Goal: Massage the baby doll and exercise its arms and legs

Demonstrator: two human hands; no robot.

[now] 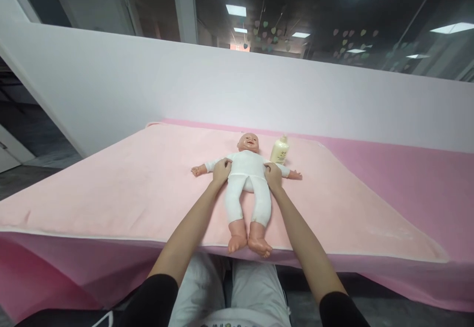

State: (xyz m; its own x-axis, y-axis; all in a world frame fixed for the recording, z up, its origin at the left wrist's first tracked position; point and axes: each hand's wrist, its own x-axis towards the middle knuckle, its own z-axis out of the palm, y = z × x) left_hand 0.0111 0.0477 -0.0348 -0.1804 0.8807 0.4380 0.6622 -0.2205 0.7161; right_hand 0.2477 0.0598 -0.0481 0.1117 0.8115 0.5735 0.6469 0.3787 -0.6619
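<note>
The doll [247, 170] lies face-up on the blanket [111, 183], between my left hand [222, 170] and right hand [273, 175]. My fingers curl against its sides; I can't tell whether they grip. It looks already laid out and clothed; the bottle [279, 151], just beyond my right fingers, is unheld. What's left doesn't show.

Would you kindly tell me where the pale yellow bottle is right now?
In the head view, the bottle is right of centre on the pink blanket, beside the doll and just beyond the right hand.
</note>
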